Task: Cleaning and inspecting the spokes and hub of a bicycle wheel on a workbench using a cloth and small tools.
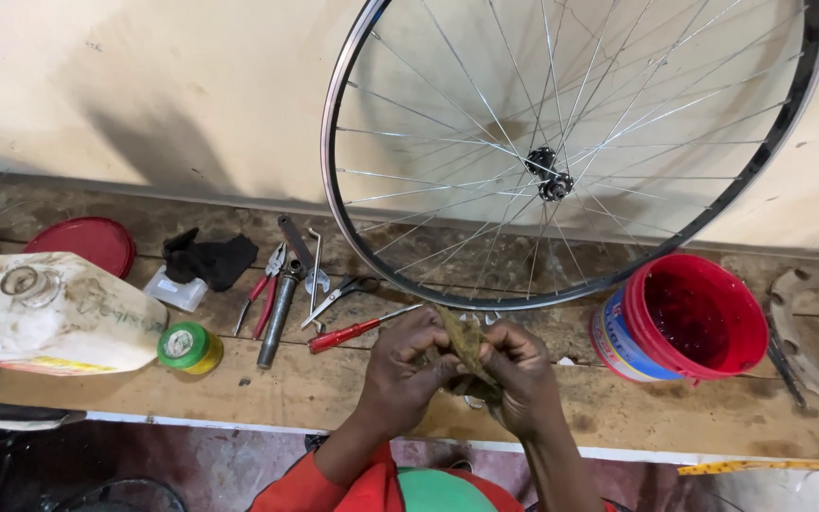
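My left hand (pixel 402 365) and my right hand (pixel 523 374) meet over the wooden bench (pixel 334 393), both closed around a dirty yellowish rag (pixel 467 343) bunched between the fingers. Whether something small is wrapped inside the rag is hidden. Just behind my hands a spoked bicycle wheel (pixel 561 180) stands on its rim, leaning against the pale wall. A red-handled screwdriver (pixel 353 331) lies just left of my left hand.
A red bucket (pixel 689 318) stands to the right, a metal disc part (pixel 817 337) beyond it. To the left lie pliers (pixel 263 289), scissors (pixel 338 294), wrenches (pixel 300 251), a metal tube (pixel 277 313), a black cloth (pixel 209 256), a green-lidded tin (pixel 189 346), a white jerrycan (pixel 49 322) and a red lid (pixel 87 242).
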